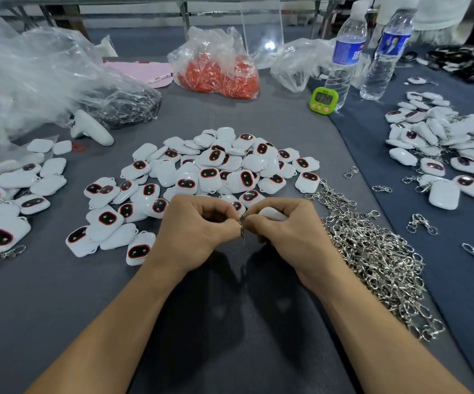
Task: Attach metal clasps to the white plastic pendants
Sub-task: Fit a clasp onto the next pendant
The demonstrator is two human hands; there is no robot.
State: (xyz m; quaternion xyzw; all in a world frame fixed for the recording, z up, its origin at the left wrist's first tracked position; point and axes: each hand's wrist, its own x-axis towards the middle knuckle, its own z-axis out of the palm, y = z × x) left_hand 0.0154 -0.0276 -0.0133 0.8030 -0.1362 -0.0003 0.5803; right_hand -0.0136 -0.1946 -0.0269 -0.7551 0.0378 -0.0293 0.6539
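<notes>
From the head camera, both hands meet low in the middle of the grey table (59, 294), forearms reaching in from the bottom edge. The left hand (199, 223) has its fingers curled and pinches a metal clasp (242, 229) at the fingertips, the clasp hanging edge-on in the gap between the two hands. The right hand (284, 226) curls round a white pendant (272, 214), of which only the top shows above the knuckles; its thumb and forefinger come up against the clasp, though exactly how the clasp and pendant join cannot be told. Just behind the hands lies the pendant heap (216, 169), white pieces with dark, red-rimmed faces, some face down. To the right of the right hand, the clasp heap (372, 251) runs toward the near edge. More pendants with clasps on them lie at far left (2, 200) and far right (443, 155). Farther back stand a bag of orange parts (218, 72), a green timer (324, 100), two water bottles (346, 58) and crumpled clear bags (31, 81).
</notes>
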